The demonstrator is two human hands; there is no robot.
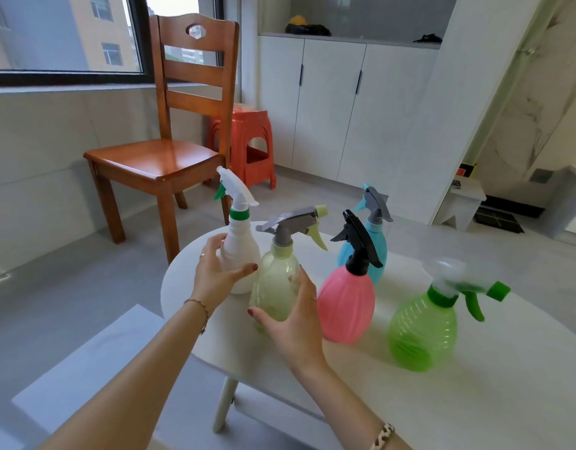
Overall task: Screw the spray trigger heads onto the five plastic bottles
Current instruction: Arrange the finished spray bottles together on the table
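Several spray bottles stand upright on a white table, each with a trigger head on its neck. My left hand wraps the white bottle, which has a white and green head. My right hand cups the pale yellow bottle, which carries a grey head. To the right stand a pink bottle with a black head, a blue bottle with a grey head behind it, and a green bottle with a white and green head.
A wooden chair stands on the floor beyond the table's far left edge, with an orange plastic stool behind it. White cabinets line the back wall. A small white step stool sits at the right.
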